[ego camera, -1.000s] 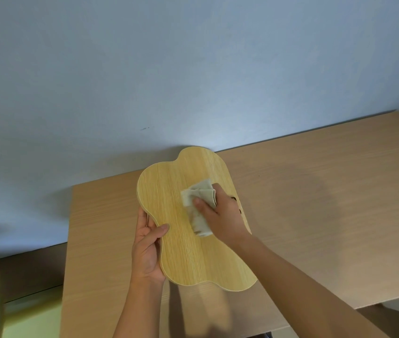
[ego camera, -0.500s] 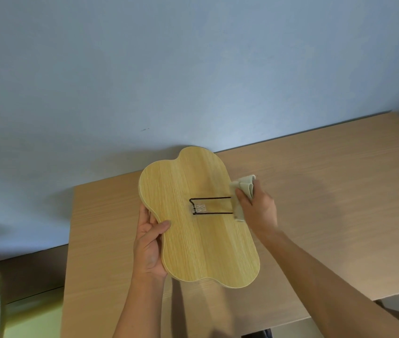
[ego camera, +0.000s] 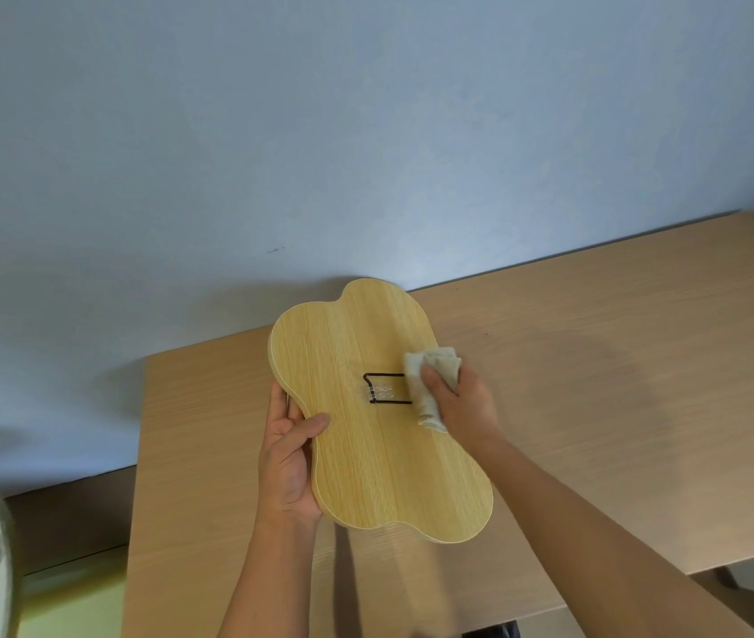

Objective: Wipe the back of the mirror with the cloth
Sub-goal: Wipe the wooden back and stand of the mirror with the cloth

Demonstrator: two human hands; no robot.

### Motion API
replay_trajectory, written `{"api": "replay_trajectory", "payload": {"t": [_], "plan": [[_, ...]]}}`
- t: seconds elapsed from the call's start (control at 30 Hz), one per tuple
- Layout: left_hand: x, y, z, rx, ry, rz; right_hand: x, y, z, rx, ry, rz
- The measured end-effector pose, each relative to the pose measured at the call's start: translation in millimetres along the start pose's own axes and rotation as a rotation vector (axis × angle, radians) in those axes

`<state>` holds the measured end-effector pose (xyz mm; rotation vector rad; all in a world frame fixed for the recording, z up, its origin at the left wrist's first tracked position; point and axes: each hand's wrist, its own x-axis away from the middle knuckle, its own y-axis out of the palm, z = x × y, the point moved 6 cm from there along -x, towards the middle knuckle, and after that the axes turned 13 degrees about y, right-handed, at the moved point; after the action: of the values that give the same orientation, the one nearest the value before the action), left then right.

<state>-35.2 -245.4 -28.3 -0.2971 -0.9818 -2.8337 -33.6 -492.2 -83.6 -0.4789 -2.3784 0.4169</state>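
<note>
In the centre of the frame a wavy-edged mirror with a pale wooden back [ego camera: 366, 435] is held above a light wooden table [ego camera: 619, 384], back side facing up. Its long axis runs from the lower right to the upper left of the frame. The left hand [ego camera: 290, 458] clasps its left edge, thumb on the wood. The right hand [ego camera: 462, 402] grips a bunched beige cloth [ego camera: 428, 384] tightly, pressing it on the mirror's right edge, covering one end of a black wire stand [ego camera: 384, 389].
</note>
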Motion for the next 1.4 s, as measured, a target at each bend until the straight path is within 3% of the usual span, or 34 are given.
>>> {"api": "replay_trajectory", "payload": {"t": [0.17,0.23,0.3,0.37,0.43,0.5,0.63,0.8,0.93,1.0,1.07,1.17,1.27,1.4], "plan": [[0.9,2.7,0.5,0.004,-0.007,0.022,-24.0,-44.9,29.7,0.343,-0.021,0.251],[1.1,3.7,0.6,0.003,-0.007,0.022,-19.9,-53.9,18.6,0.267,-0.079,0.283],[1.3,4.7,0.6,-0.007,-0.007,0.019,-6.0,-49.7,-2.1,0.022,-0.094,0.184],[1.6,6.0,1.0,-0.015,-0.003,0.01,13.3,-28.0,-25.9,-0.171,-0.119,-0.034],[1.6,7.9,1.7,-0.022,0.001,0.0,30.9,-1.7,-42.8,-0.25,-0.156,-0.216],[2.4,9.5,1.4,-0.032,-0.001,-0.007,38.3,14.7,-46.4,-0.236,-0.187,-0.239],[3.4,12.5,2.6,-0.041,0.01,-0.011,21.0,13.2,-23.7,-0.176,-0.111,-0.146],[3.5,16.5,2.8,-0.046,0.008,0.006,-13.4,-18.5,21.3,0.054,-0.005,0.096],[4.3,19.6,3.6,-0.038,0.008,0.0,-21.4,-37.1,25.5,0.29,-0.019,0.189],[4.7,21.1,3.6,-0.042,0.006,0.003,-15.5,-41.4,8.8,0.283,-0.074,0.217],[4.8,23.2,3.3,-0.04,0.007,0.004,-0.5,-39.3,-14.3,0.074,-0.114,0.163],[5.4,27.7,3.7,-0.041,0.014,-0.009,27.5,-16.8,-44.9,-0.233,-0.159,-0.106],[6.9,29.7,4.2,-0.044,0.01,-0.023,42.2,7.7,-53.2,-0.253,-0.212,-0.268],[7.9,32.1,5.6,-0.052,0.012,-0.016,23.6,2.3,-28.0,-0.161,-0.109,-0.175]]}}
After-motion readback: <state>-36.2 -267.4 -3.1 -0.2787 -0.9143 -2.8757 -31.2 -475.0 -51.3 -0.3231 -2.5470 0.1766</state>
